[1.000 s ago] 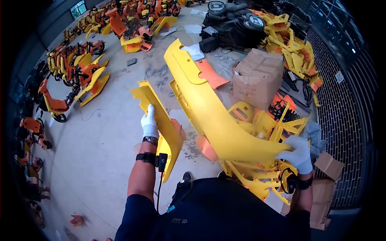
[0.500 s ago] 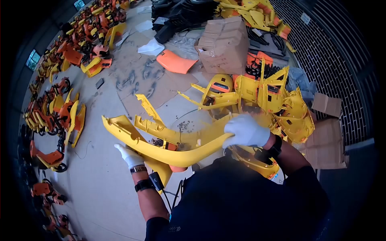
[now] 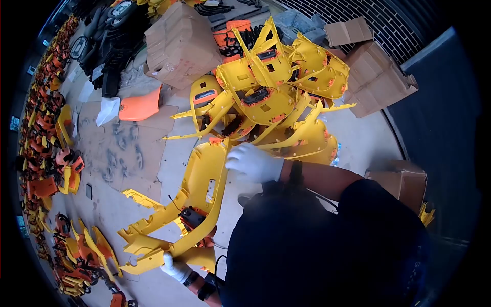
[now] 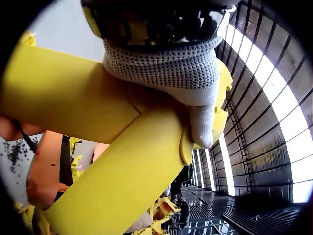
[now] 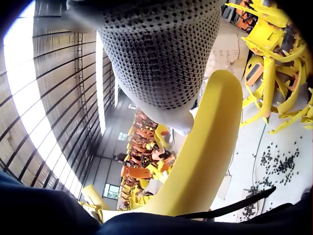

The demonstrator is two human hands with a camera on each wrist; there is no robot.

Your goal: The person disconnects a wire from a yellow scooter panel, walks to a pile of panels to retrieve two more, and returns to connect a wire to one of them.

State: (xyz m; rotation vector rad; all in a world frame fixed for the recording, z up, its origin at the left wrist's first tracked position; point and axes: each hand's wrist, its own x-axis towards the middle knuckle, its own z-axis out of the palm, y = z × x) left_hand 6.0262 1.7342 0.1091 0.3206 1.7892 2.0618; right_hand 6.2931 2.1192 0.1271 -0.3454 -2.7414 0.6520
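Note:
In the head view, a long curved yellow scooter body panel (image 3: 202,233) spans my two gloved hands, its hollow inner side showing. My left hand (image 3: 175,267) grips its lower end. A second yellow panel (image 3: 198,257) lies under it there. The left wrist view shows two smooth yellow panel arms (image 4: 122,171) meeting beneath the white glove (image 4: 164,73), with the thumb over the edge. At the upper end, my right hand (image 3: 254,163) holds the panel's near edge. In the right wrist view, the right glove (image 5: 161,63) lies against the tapered panel end (image 5: 215,112); most fingers are hidden.
A heap of yellow panels (image 3: 268,102) with orange parts lies just beyond my right hand. Behind it stand a cardboard box (image 3: 181,46) and flattened cardboard (image 3: 378,77). An orange panel (image 3: 140,105) lies on the floor. Rows of scooters (image 3: 46,184) line the left.
The head view has turned right toward the heap. The long panel has swung round, its hollow side now upward. My left hand, earlier holding only the second panel, now grips the long one's end too.

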